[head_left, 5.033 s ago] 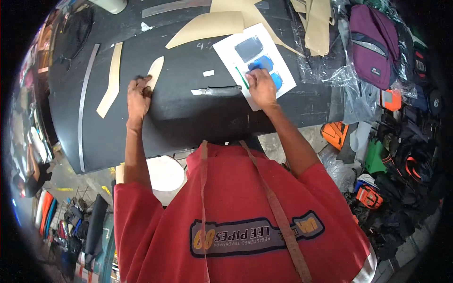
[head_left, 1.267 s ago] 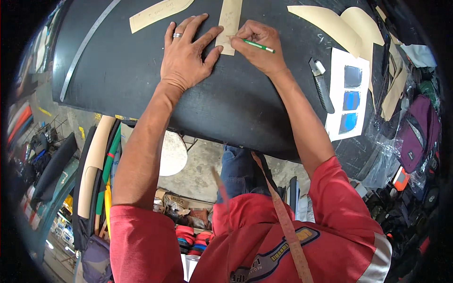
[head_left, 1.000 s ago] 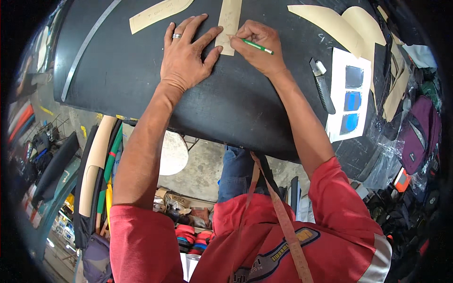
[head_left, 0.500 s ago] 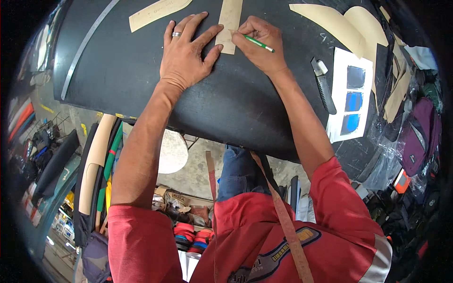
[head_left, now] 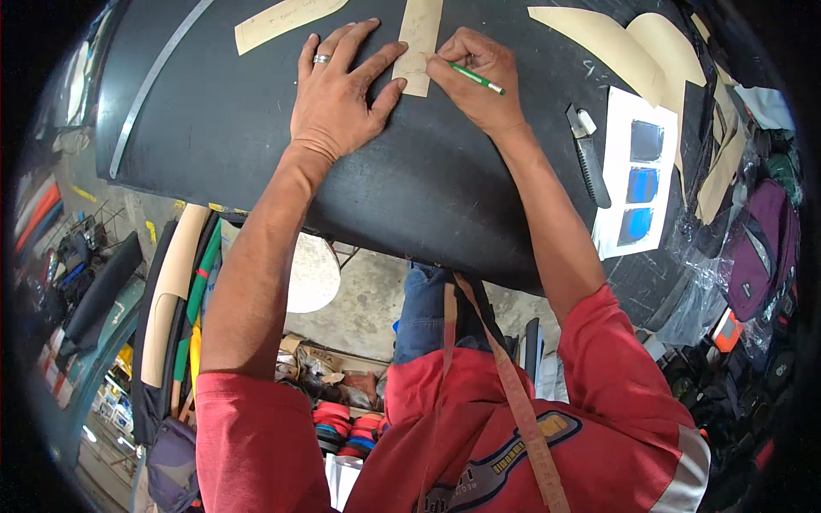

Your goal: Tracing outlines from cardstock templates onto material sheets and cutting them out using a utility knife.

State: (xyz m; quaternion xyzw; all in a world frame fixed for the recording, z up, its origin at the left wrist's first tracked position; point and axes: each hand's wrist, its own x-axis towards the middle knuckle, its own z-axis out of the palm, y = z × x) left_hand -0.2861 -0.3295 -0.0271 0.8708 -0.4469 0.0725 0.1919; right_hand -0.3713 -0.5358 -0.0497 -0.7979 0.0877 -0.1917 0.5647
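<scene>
A narrow strip of tan card [head_left: 419, 34] lies on the black tabletop [head_left: 410, 188], running up to the top edge of the picture. My left hand [head_left: 338, 94] rests flat beside it with fingers spread, a ring on one of them. Its index fingertip and thumb touch the strip's left edge. Between the fingers of my right hand [head_left: 479, 81] is a green pencil [head_left: 477, 79], its white end toward the lower right. The pencil's tip meets the card near the strip's right edge; faint pencil marks show on the card.
A metal ruler [head_left: 154, 85] curves along the left. Another card piece [head_left: 282, 23] lies beyond my left hand. At right are a utility knife [head_left: 588, 162], a sheet with blue pictures [head_left: 637, 171] and more card patterns [head_left: 607, 47]. A tape measure [head_left: 522, 393] hangs from my neck.
My right hand and the pencil have shifted slightly to the right. The loose end of the hanging tape measure has swung right. My left hand stays put.
</scene>
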